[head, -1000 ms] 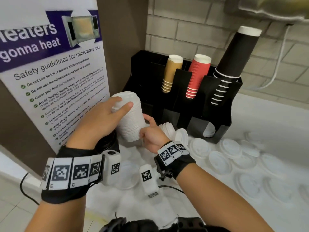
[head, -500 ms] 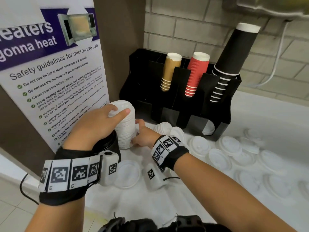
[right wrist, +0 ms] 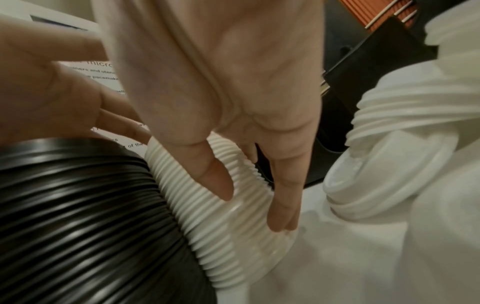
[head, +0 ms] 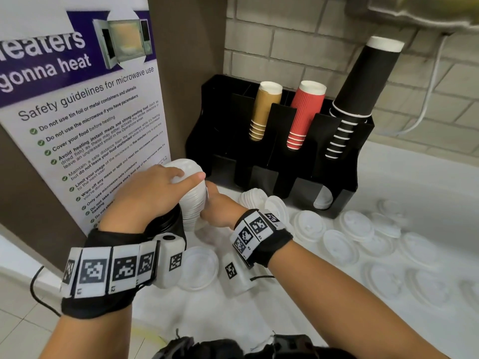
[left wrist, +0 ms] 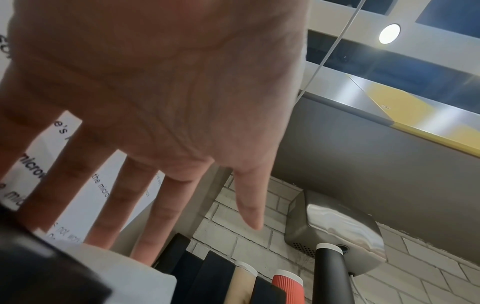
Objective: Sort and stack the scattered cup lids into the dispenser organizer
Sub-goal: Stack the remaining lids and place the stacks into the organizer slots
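Note:
A tall stack of white lids stands at the left of the counter, against a shorter stack of black lids. My left hand lies over the top of the white stack, fingers straight and spread. Lower on its right side, my right hand holds the white stack, fingers laid around its ribbed edge. The black organizer stands just behind, with tan, red and black cups in its upper slots. Several loose white lids lie on the counter to the right.
A poster panel closes off the left side. A short leaning stack of white lids rests at the organizer's foot. One lid stands in the organizer's right lower slot. A tiled wall is behind and a metal fixture hangs above.
Both hands have brought the white lid stack down and to the left, from in front of the organizer to beside the black lids.

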Motion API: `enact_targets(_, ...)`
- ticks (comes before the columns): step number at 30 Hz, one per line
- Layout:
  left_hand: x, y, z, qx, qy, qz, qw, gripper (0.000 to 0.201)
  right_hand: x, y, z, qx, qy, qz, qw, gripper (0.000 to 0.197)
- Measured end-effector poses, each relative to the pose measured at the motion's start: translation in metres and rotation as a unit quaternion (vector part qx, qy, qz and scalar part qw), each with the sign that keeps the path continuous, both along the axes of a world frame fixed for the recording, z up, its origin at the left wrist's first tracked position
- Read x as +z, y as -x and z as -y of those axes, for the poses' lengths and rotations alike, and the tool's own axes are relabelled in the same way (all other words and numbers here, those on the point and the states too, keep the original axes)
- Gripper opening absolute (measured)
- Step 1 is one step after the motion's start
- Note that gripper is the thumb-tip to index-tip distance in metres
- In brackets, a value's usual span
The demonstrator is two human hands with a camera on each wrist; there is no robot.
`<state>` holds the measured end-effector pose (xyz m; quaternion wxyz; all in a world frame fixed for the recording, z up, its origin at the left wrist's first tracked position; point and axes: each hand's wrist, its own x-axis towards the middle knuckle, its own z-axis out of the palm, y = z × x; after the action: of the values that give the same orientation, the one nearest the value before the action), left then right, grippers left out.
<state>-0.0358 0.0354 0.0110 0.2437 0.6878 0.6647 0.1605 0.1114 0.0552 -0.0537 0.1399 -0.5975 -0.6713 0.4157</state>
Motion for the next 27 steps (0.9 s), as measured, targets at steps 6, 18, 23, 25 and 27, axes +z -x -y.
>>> enact_targets(6, 0.001, -0.001, 0.001, -0.013, 0.007, 0.012, 1.0, 0.088, -0.003, 0.0, 0.0, -0.008, 0.018, -0.021, 1.0, 0.07)
enact_targets(18, 0.009, -0.011, 0.005, -0.024, -0.064, 0.036, 0.997, 0.074, 0.039, -0.056, 0.003, -0.178, -0.103, -0.214, 0.955, 0.049)
enact_targets(23, 0.014, -0.04, 0.007, -0.102, -0.106, 0.2, 0.969, 0.053, 0.068, -0.158, -0.004, -0.453, -0.216, -0.288, 0.816, 0.03)
enact_targets(25, 0.009, -0.054, 0.007, -0.133, -0.079, 0.254, 0.955, 0.04, 0.058, -0.189, -0.018, -0.506, -0.147, -0.309, 0.792, 0.042)
enact_targets(27, 0.0, -0.067, 0.004, -0.149, -0.056, 0.292, 0.943, 0.029, 0.046, -0.205, -0.032, -0.507, -0.073, -0.323, 0.795, 0.041)
